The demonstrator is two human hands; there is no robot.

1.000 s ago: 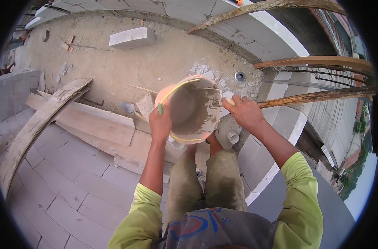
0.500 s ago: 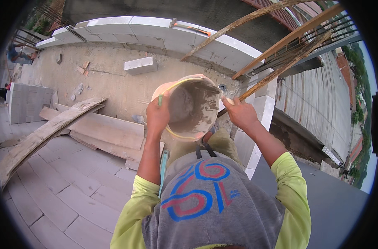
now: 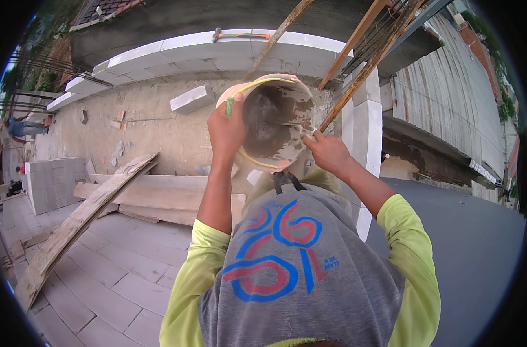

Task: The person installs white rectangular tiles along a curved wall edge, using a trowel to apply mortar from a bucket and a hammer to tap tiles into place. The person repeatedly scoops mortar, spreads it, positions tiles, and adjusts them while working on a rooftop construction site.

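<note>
A pale bucket (image 3: 301,107) hangs tilted in front of me, its mouth toward me and its inner wall smeared with wet grey mortar (image 3: 263,124). My left hand (image 3: 226,130) is closed around its yellow handle (image 3: 249,87), at a green wrapped part on the left side. At the bucket's right rim, my right hand (image 3: 331,155) is closed on what looks like a trowel (image 3: 292,125). The trowel's thin edge reaches inside the bucket; most of its handle is hidden by my fingers.
A low white block wall (image 3: 188,52) curves ahead, with an orange-handled hammer (image 3: 240,36) on top. A loose block (image 3: 192,100) lies on the floor. Wooden poles (image 3: 370,66) slant at the right. Planks (image 3: 90,214) lie at the left; a person (image 3: 26,128) is far left.
The bucket has shifted farther from my body, with both hands moving along. The trowel has gone from the right rim into the bucket's mouth. My view has turned slightly.
</note>
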